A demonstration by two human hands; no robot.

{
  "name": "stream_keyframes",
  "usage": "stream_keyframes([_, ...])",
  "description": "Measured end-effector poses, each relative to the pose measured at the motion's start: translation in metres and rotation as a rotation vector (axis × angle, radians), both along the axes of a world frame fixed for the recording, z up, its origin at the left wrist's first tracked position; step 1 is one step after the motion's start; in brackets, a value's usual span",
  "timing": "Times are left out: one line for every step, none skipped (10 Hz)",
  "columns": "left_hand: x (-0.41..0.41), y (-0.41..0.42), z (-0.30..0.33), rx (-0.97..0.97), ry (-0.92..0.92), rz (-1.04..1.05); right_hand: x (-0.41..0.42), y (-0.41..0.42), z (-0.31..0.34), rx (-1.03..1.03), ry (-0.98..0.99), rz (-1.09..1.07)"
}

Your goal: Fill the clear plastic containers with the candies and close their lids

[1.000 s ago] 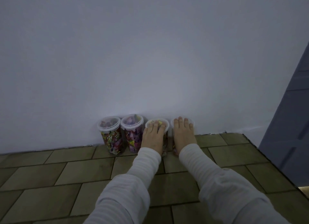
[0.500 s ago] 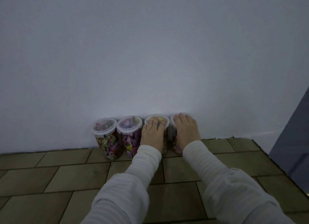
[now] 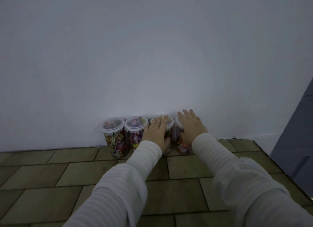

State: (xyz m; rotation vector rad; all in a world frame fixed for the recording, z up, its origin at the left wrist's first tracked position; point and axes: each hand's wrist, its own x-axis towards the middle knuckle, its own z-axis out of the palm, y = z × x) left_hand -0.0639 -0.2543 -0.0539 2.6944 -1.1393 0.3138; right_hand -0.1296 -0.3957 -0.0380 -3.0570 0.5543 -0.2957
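A: Report the row, left to right.

B: Four clear containers stand side by side on the tiled counter (image 3: 50, 172), backed against the wall (image 3: 152, 57). The first container (image 3: 113, 135) and the second container (image 3: 135, 131) are filled with mixed candies, lids seated, no hand on them. The third container (image 3: 166, 125) sits under the left hand (image 3: 155, 133). The fourth container (image 3: 179, 135) sits under the right hand (image 3: 191, 126).

A: State of the hands?

B: Both are flat and spread, fingers straight, pinching nothing. The left hand rests palm-down on the third lid. The right hand's fingers now reach past the fourth lid toward the wall and look slightly raised; whether the palm touches the lid cannot be told.

A: What changed over the last second?

B: Earlier, both hands lay flat on the two right-hand lids with fingertips at the far rims. The right hand has since slid forward and its fingers have spread wider. The left hand has stayed in place. None of the containers has shifted relative to the others.

A: Meaning for the task?

B: Judgement only: filling looks complete, since candies show through all four walls. The step in hand appears to be pressing the last two lids shut. Confirm each rim is seated all round; the hands hide the far rims, so closure there is unverified.
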Motion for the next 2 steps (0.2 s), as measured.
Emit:
stream_keyframes([-0.005,0.029,0.009,-0.102,0.014,-0.013,-0.021,0.000,0.022,0.007,-0.085,0.020])
stream_keyframes([-0.002,0.072,0.015,-0.093,0.020,0.012,-0.054,-0.010,0.043,-0.032,-0.132,-0.006])
